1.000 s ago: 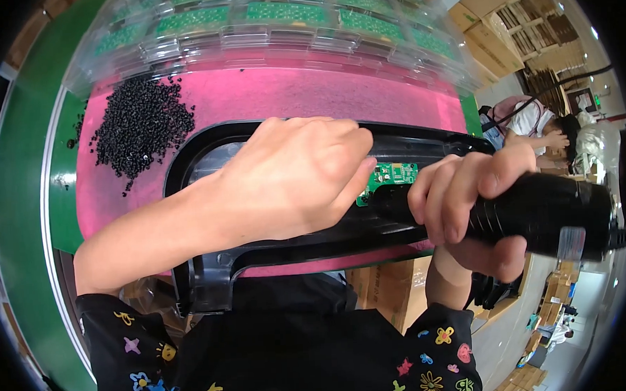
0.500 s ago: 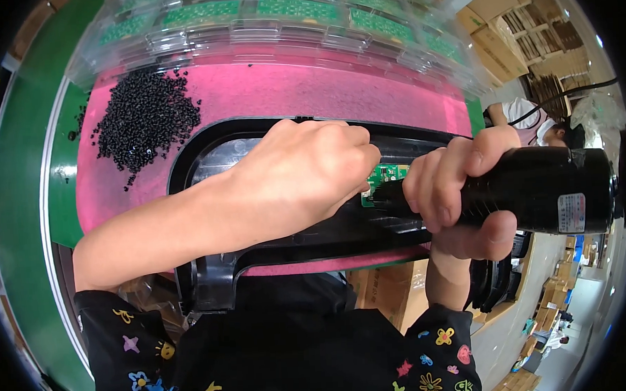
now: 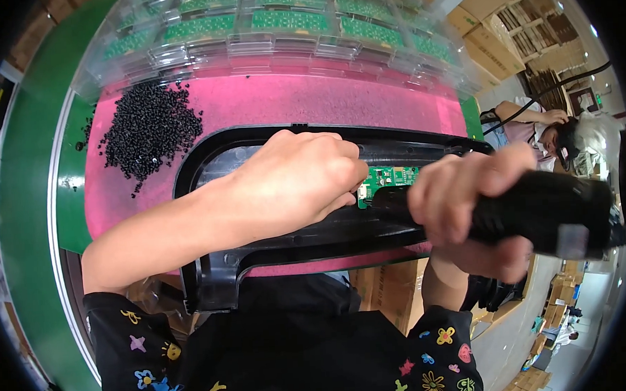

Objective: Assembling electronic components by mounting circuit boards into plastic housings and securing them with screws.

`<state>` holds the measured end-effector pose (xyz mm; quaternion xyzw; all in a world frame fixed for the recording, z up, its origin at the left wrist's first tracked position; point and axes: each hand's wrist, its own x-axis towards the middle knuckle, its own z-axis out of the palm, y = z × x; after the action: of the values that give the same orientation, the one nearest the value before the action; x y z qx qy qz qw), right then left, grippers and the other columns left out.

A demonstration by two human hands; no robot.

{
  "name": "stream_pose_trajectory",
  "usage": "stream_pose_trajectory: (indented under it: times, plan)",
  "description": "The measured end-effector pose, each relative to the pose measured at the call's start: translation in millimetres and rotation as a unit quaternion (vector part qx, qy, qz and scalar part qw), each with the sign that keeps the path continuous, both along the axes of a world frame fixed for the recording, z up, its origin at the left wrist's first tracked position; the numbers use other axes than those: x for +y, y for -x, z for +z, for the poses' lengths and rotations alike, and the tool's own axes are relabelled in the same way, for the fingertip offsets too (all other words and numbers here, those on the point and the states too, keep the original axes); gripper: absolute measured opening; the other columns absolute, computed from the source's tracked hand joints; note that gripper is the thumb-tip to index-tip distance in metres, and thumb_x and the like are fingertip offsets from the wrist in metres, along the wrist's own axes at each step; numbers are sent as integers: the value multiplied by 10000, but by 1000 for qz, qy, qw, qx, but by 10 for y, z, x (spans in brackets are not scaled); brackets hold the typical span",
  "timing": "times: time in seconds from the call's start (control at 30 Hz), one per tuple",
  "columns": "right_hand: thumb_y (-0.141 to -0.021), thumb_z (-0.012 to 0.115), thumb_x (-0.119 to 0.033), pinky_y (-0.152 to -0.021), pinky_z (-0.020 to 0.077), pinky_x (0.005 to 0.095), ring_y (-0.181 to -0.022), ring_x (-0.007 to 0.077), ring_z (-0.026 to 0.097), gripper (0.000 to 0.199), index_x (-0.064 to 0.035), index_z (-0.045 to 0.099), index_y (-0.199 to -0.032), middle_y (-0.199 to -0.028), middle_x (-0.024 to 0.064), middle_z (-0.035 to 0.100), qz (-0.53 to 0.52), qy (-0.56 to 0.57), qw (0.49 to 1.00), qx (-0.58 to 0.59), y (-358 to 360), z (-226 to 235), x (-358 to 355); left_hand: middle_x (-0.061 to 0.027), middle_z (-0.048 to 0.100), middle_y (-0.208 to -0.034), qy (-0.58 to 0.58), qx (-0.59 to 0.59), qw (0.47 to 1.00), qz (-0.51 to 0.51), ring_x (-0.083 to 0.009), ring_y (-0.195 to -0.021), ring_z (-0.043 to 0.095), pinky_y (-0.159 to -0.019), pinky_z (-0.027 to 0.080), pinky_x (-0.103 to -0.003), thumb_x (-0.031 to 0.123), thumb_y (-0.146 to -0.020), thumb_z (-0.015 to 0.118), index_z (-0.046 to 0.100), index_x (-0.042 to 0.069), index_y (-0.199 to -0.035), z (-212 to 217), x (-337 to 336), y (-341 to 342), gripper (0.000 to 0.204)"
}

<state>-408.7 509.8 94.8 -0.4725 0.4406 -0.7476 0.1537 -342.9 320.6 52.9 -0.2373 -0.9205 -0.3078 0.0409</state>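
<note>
With right hand [image 3: 460, 203] clutching black tool [image 3: 551, 209], left hand [image 3: 305, 175] curled, contents hidden, works above black shell [image 3: 343, 239] containing circuit board [image 3: 385, 176], facing board-filled trays [image 3: 251, 48].

No text legible: the label [image 3: 572, 241] on the black tool [image 3: 545, 203] is blurred.
</note>
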Motion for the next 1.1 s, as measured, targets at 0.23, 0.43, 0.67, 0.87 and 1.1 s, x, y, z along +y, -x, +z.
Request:
stream_pose_trajectory:
  times: [0.23,0.43,0.67,0.87,1.1]
  plan:
    - [-837,697,-373,-467,471,219,-440,64,517,443,-70,456,-1051,-618,-21,555,-11,182,983,22,26,205,48,-85,627,-867,-106,45,992,-55,-291,-809,617,-658,516,-390,116,-821,702,601,23,-891,51,54,68,154]
    - [-837,697,-373,-480,467,223,-457,68,523,453,-67,453,-1065,-639,-15,554,67,178,982,25,137,163,130,-95,649,-877,-198,33,975,-94,-287,-766,629,-673,529,-365,96,-778,746,624,10,-958,-6,28,59,233]
    - [-916,572,-436,-499,386,274,-465,91,449,451,-59,460,-1137,-655,-2,500,-136,32,990,7,302,106,612,-108,525,-1317,57,12,996,-65,-287,-1175,512,-939,477,-405,185,-800,732,607,68,-1165,17,52,-33,404]
    - [-890,596,-414,-484,426,304,-442,140,458,474,-26,430,-1105,-625,43,500,-164,25,985,-36,383,-26,673,-109,526,-1339,64,-8,995,-71,-299,-1192,506,-983,456,-431,175,-799,733,596,81,-1200,3,53,-7,435]
    - [-916,547,-473,-476,368,271,-434,86,396,445,-68,464,-1080,-615,-8,452,-157,-2,988,-16,431,-98,652,-96,526,-1346,69,-13,996,-62,-291,-1194,508,-985,458,-423,170,-795,737,604,89,-1193,24,78,-13,427]
